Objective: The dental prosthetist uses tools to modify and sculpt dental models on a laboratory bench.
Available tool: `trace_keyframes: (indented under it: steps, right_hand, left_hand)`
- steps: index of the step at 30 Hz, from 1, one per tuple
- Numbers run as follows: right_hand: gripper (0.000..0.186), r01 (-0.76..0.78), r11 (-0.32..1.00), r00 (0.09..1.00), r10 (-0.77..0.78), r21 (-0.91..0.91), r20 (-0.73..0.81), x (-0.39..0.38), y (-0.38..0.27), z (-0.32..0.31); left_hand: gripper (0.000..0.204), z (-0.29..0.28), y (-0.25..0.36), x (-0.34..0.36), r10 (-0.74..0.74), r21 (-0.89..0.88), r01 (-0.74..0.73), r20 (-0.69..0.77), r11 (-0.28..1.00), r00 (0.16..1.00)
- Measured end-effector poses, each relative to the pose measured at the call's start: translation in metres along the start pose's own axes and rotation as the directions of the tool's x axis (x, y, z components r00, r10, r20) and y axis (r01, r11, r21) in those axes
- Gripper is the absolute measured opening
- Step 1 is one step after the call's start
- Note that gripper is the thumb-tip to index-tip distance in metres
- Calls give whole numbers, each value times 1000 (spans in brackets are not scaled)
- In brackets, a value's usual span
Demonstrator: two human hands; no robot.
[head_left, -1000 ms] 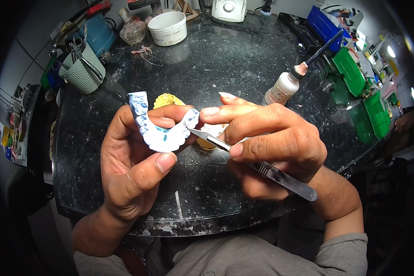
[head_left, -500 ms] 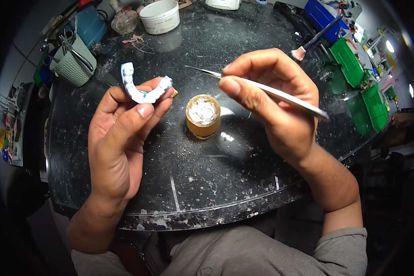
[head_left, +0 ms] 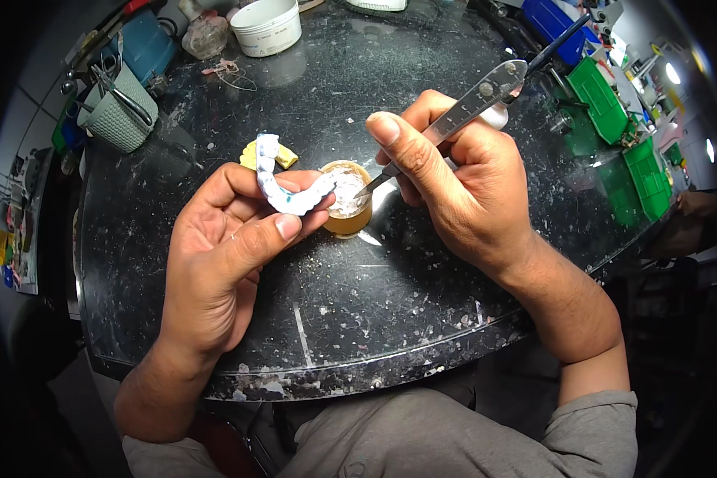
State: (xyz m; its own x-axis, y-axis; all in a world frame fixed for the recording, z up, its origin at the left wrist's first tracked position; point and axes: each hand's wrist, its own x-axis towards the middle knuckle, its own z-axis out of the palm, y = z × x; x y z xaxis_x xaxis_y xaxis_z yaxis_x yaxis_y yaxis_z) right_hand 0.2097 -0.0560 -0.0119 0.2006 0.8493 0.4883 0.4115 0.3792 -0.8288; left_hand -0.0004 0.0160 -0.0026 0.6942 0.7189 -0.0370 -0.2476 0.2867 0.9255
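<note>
My left hand (head_left: 231, 247) pinches a pale blue-white, horseshoe-shaped dental model (head_left: 288, 199) between thumb and fingers, its arch tilted up. Just beyond it on the table lies a yellow piece (head_left: 285, 153), partly hidden by the model. A small amber cup (head_left: 350, 221) of white paste (head_left: 347, 188) stands to the model's right. Gripped in my right hand (head_left: 462, 183) is a scalpel (head_left: 474, 107) with a flat metal handle slanting up to the right. Its pointed blade reaches the paste; whether it touches cannot be made out.
A woven holder (head_left: 123, 107) of metal tools stands at the far left. Beyond are a white tub (head_left: 267, 30) and a glass bottle (head_left: 205, 32). Green bins (head_left: 601, 99) and a blue bin (head_left: 562, 32) line the right side of the black table (head_left: 390, 307).
My right hand has turned the scalpel, bringing its blade down to the paste. My left hand has moved right and slightly down with the dental model, uncovering more of the yellow piece.
</note>
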Motion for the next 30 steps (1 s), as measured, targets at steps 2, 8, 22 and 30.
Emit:
trace_keyframes:
  steps: [2,8,22,30]
  right_hand:
    - [26,-6,1000,1000,6,-5,8,-1,1,0]
    - [25,-35,999,999,35,41,19,1,-1,0]
    - [28,258,959,962,-267,119,59,5,-17,-17]
    - [33,529,839,821,-543,127,173,0,-19,-4]
  left_hand:
    - [27,-1,-1,2,-4,0,4,5,1000,1000]
    - [23,0,2,2,-1,-53,1,4,999,1000]
    - [30,0,7,-2,56,-182,-60,-30,981,998]
    - [38,-1,7,-7,151,-249,-136,42,959,988]
